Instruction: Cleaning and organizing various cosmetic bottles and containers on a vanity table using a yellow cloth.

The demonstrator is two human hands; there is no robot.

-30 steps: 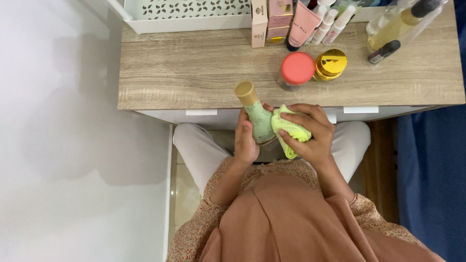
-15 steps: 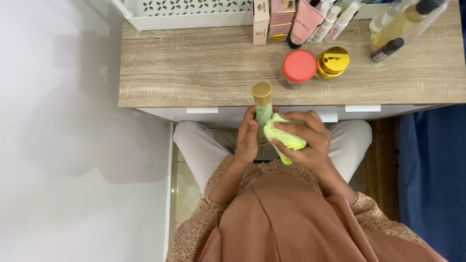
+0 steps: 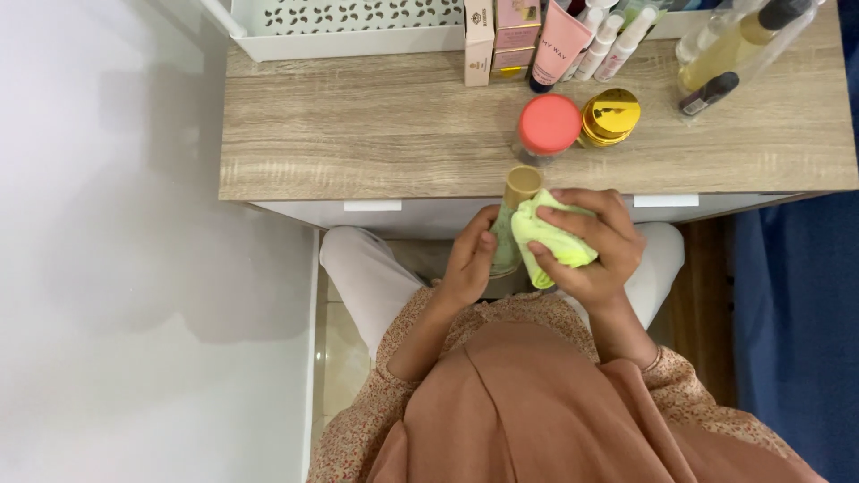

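Pale green glass bottle with a tan wooden cap point(image 3: 512, 219) now upright and raised closer to the wooden desk edge point(image 3: 358, 183) than a second ago, clasped in left hand point(image 3: 470, 264). Right hand point(image 3: 591, 250) closed around crumpled lime-green cloth point(image 3: 550, 237), pressed against bottle's side. Wiping apparently underway, bottle turned as cloth passes.

white wall point(image 3: 107, 268) left — wooden desk point(image 3: 358, 134), blue curtain point(image 3: 796, 313) right

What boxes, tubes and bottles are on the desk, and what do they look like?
Small boxes: back edge, cream and pink.
Pink tube: beside the boxes, dark cap.
Jar: desk middle, round coral lid.
Gold jar: right of it.
Green bottle: left hand, tan cap.
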